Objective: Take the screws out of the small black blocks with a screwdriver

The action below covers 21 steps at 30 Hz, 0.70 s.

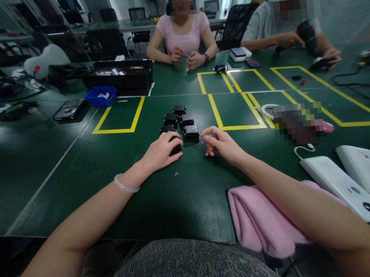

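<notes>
My left hand [161, 152] rests on the green table [75, 167], fingers curled round a small black box [174, 149]. My right hand [220, 143] sits just to its right, fingers pinched on a thin metal tool [194, 145] whose tip points toward that box. Behind them several more small black boxes [183, 121] stand in a cluster. A tiny screw [176, 173] lies on the table below my left hand. A pale bangle [125, 186] circles my left wrist.
A pink cloth [259, 219] lies under my right forearm, with two white devices [345, 187] to its right. Yellow tape rectangles [121, 129] mark the table. A blue bin [101, 95] and black tray [122, 74] stand at the back left. Two people sit across the table.
</notes>
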Tool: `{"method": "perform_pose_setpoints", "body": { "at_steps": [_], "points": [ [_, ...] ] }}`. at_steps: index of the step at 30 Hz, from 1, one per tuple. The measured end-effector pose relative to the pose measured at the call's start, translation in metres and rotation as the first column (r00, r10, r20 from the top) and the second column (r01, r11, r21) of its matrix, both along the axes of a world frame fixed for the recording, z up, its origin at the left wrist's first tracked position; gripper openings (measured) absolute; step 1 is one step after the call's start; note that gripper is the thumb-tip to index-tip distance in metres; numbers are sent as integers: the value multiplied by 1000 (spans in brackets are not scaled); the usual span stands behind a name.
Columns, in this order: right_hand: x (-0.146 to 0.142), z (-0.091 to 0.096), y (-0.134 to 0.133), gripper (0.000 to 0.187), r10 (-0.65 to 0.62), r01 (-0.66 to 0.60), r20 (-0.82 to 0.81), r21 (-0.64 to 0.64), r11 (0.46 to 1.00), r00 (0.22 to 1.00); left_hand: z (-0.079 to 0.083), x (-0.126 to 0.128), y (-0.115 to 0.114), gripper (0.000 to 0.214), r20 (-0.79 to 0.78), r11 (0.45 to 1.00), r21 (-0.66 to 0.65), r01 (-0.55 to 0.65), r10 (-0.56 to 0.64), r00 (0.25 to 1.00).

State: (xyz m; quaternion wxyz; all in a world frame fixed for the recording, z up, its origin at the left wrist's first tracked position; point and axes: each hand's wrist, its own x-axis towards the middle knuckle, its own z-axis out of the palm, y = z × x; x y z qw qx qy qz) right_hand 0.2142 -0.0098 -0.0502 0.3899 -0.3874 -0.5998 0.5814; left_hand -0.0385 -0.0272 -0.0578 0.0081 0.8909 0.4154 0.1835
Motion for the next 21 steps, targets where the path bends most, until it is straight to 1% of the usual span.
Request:
{"method": "perform_pose_setpoints", "body": {
  "at_steps": [3, 6, 11, 16, 19, 21],
  "points": [
    [0, 0, 0, 19, -2, 2, 2, -13, 1000, 1000, 0, 0, 0, 24, 2, 1000, 2, 2, -2, 1000],
    [0, -1, 1, 22, 2, -2, 20, -5, 1000, 1000, 0, 0, 0, 24, -7, 1000, 0, -5, 5, 1000],
    [-1, 0, 0, 16, -14, 14, 19, 8, 1000, 1000, 0, 1, 0, 23, -5, 1000, 8, -2, 2, 1000],
    [0, -2, 1, 21, -6, 6, 10, -11, 1000, 1000, -1, 1, 0, 21, 5, 1000, 12, -9, 9, 1000],
    [0, -3, 2, 26, -1, 1, 23, 9, 1000, 1000, -1, 1, 0, 22, 2, 1000, 11, -6, 6, 1000],
    [0, -3, 2, 24, -3, 3, 21, 21, 1000, 1000, 0, 1, 0, 22, -1, 1000, 9, -6, 6, 1000]
  ]
}}
